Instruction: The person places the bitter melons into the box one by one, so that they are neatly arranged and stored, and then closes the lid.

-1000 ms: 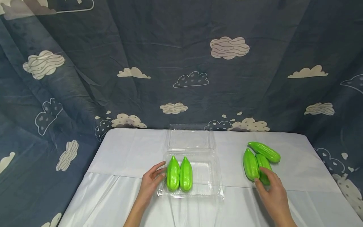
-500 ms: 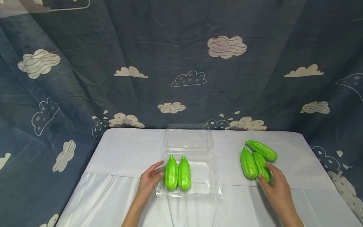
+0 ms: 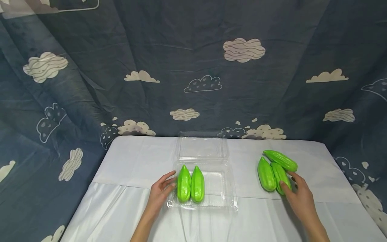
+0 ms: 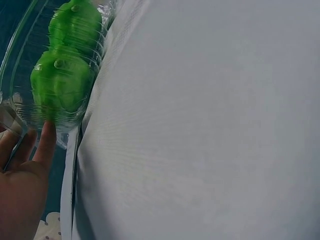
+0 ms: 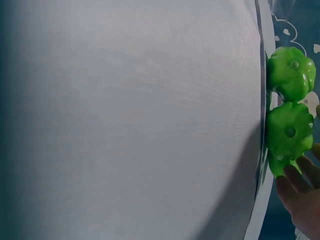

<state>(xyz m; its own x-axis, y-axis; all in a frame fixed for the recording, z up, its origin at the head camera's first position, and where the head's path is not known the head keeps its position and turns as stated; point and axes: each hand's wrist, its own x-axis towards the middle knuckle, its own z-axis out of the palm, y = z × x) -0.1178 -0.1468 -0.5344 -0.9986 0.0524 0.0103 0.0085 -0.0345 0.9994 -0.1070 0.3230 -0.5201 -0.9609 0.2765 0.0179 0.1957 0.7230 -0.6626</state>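
A clear plastic clamshell box point(image 3: 217, 188) lies with its lid point(image 3: 203, 148) folded back. Two bright green bitter melons point(image 3: 184, 184) lie side by side in its left half. My left hand point(image 3: 160, 193) is at the box's left wall; in the left wrist view a straight finger point(image 4: 47, 142) touches the wall. Three more bitter melons lie together on the right: a left one point(image 3: 266, 174), a middle one point(image 3: 279, 176) and a back one point(image 3: 281, 160). My right hand point(image 3: 299, 196) touches the middle one's right side, thumb at its lower end, fingers extended near the back one.
A white cloth point(image 3: 130, 158) covers the table, with a fold line across it. Behind and at both sides hangs a dark blue curtain point(image 3: 193, 50) with a cloud pattern. The table's back edge meets the curtain.
My right hand has shifted right, from between the left and middle bitter melons to the middle one's right side. My left hand stays at the box.
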